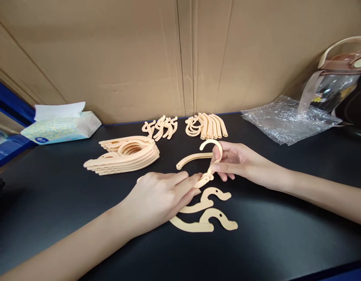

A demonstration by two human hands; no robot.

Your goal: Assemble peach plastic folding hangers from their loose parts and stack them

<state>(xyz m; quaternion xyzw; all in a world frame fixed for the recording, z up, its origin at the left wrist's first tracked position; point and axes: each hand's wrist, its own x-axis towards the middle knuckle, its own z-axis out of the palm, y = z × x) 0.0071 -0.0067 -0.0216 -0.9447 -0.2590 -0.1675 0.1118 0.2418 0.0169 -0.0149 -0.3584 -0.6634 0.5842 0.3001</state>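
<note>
My right hand (236,158) pinches a cream plastic hanger hook (220,150) by its stem, the curved end pointing up. My left hand (165,195) is closed over a cream hanger arm (203,180) whose end meets the foot of the hook; much of that arm is hidden under the palm. Behind the fingers lies a loose curved hanger arm (192,158), its right end hidden by my right hand. In front, two hook-and-arm pieces (218,218) lie flat on the black table, partly covered by my left hand.
A stack of folded cream hangers (124,160) stands at left. Small hook parts (163,127) and a row of curved arms (212,127) lie at the back. A tissue pack (63,127), a clear plastic bag (288,121) and a bottle (335,86) flank them before a cardboard wall (124,50).
</note>
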